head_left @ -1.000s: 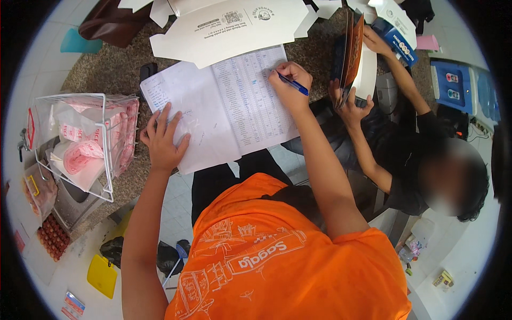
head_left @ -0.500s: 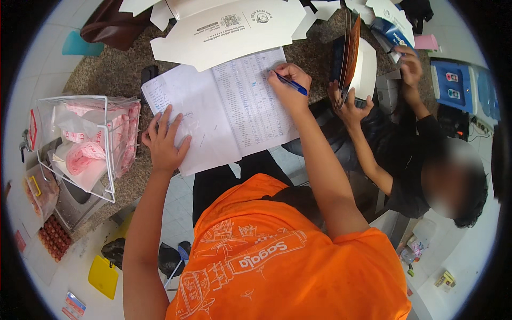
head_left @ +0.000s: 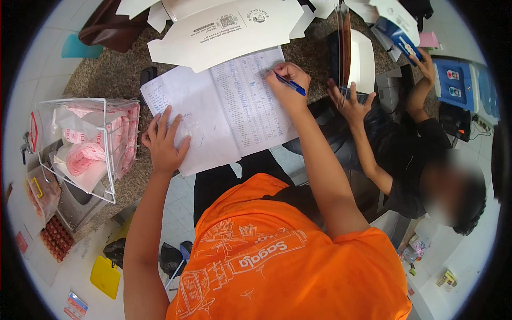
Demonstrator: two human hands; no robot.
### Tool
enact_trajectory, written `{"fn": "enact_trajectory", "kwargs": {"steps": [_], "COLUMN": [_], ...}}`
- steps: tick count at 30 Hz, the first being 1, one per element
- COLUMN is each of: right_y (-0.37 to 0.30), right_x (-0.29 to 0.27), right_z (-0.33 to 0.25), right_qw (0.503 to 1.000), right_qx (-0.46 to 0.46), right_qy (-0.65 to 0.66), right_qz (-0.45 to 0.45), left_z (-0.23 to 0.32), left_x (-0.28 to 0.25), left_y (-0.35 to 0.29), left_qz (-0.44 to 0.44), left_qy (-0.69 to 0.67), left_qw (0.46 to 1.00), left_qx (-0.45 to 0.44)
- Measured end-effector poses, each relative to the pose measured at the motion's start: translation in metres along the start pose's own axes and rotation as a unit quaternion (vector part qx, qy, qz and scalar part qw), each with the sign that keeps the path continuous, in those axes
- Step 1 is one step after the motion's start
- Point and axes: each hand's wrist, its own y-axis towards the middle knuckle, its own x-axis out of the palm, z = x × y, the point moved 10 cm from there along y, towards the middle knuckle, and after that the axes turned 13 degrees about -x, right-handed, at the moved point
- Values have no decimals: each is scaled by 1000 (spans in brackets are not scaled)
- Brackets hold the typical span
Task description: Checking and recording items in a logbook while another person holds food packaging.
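Your speckled stone counter (head_left: 112, 80) carries an open ledger (head_left: 213, 112) at its near edge, flat white cartons (head_left: 224, 29) behind, a wire basket (head_left: 88, 144) at its left end.

wire basket (head_left: 114, 160) with pink-printed bags at 9 o'clock, flat white carton blanks (head_left: 224, 32) at 12, blue crate (head_left: 453, 85) at 2, yellow board (head_left: 105, 276) at 7.

One head-worn fisheye view, looking steeply down from above the wearer, orange shirt (head_left: 288, 256) near at the bottom, speckled counter (head_left: 106, 80) far at the top, edges bending and dark toward the rim, no second view.
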Motion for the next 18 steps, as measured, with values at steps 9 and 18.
{"fn": "enact_trajectory", "kwargs": {"steps": [9, 18], "right_y": [-8, 25], "right_x": [-11, 21], "right_z": [38, 35], "right_qw": [972, 990], "right_qx": [115, 63], "right_qy": [182, 127], "right_qz": [98, -12], "left_z": [-1, -1], "left_x": [0, 1], "left_y": [-2, 0], "left_qz": [-2, 0], "left_qy": [1, 9], "left_qw": [1000, 1000], "left_qx": [0, 2]}}
